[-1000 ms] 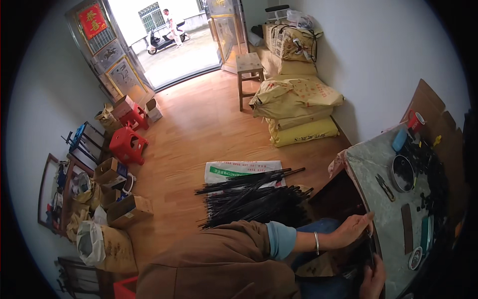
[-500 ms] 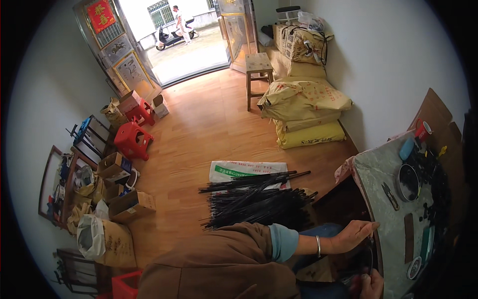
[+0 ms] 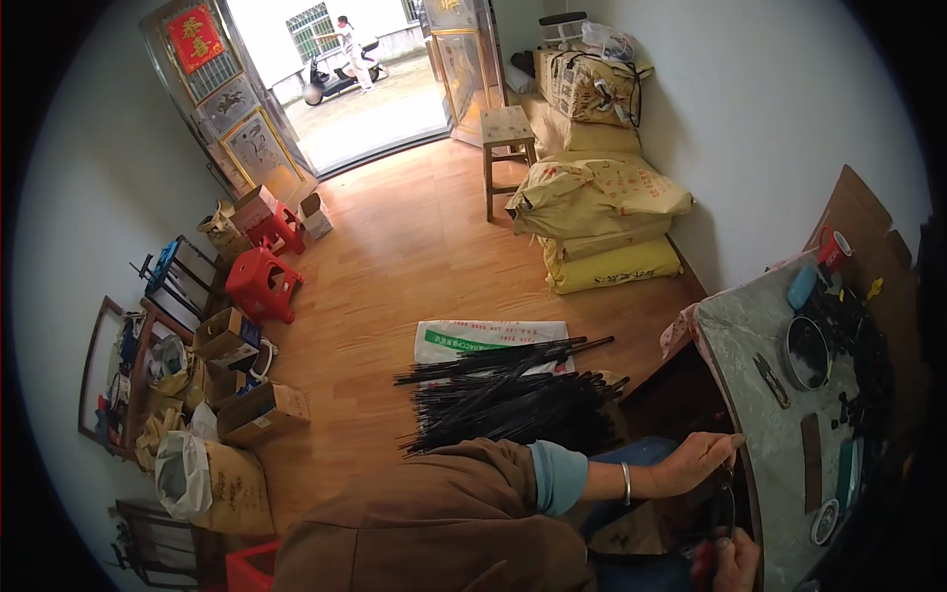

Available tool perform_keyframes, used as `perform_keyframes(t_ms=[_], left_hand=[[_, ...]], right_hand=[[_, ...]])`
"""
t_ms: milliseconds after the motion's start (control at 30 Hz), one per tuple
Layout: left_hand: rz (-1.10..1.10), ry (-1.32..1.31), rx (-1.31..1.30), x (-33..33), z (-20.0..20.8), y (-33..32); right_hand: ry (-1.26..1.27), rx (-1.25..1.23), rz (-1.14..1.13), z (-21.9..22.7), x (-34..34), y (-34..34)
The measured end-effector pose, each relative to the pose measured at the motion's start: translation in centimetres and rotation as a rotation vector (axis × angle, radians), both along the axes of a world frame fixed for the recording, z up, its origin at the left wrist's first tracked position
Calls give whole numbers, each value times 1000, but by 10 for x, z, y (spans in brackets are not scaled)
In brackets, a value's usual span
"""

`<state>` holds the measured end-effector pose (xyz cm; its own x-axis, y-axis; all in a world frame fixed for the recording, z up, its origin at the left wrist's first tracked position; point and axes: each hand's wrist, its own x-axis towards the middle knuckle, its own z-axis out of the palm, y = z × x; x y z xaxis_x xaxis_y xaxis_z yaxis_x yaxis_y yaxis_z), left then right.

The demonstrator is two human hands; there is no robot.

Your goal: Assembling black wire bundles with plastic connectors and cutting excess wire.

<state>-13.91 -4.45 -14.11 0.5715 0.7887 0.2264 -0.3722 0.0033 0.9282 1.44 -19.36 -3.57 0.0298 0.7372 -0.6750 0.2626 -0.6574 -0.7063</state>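
Observation:
My left hand (image 3: 698, 463), with a silver bangle on the wrist, is raised beside the table's near edge. Its thumb and fingers are pinched together on the end of a thin, dark, curved strand (image 3: 731, 505). That strand runs down toward my right hand (image 3: 736, 564), which sits lower, at the bottom of the picture. My right hand's fingers are curled round something with a dark red part (image 3: 702, 565), blurred and partly hidden, so its kind is unclear. Below and to the left of my left hand, a bundle of long thin black rods (image 3: 513, 409) lies on the floor.
On the grey-topped table (image 3: 760, 444) are snips (image 3: 771, 382), a round metal bowl (image 3: 808, 353), a brown strip (image 3: 811, 462) and many small black pieces (image 3: 868, 365). Yellow sacks (image 3: 612, 266) and a wooden stool (image 3: 508, 148) stand beyond; red stools (image 3: 264, 284) and boxes line the left.
Both hands shift slightly left, and the dark red part by my right hand shows more clearly. The whole view moves a little. Outside the doorway, a person by a scooter has changed posture.

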Motion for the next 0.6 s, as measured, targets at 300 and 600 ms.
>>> perform_keyframes(t_ms=[300,600], left_hand=[[106,248,37,-11,19,3],[-154,176,-71,11,26,-17]], right_hand=[[-240,200,269,5,-7,25],[537,41,-208,-39,-13,-36]])
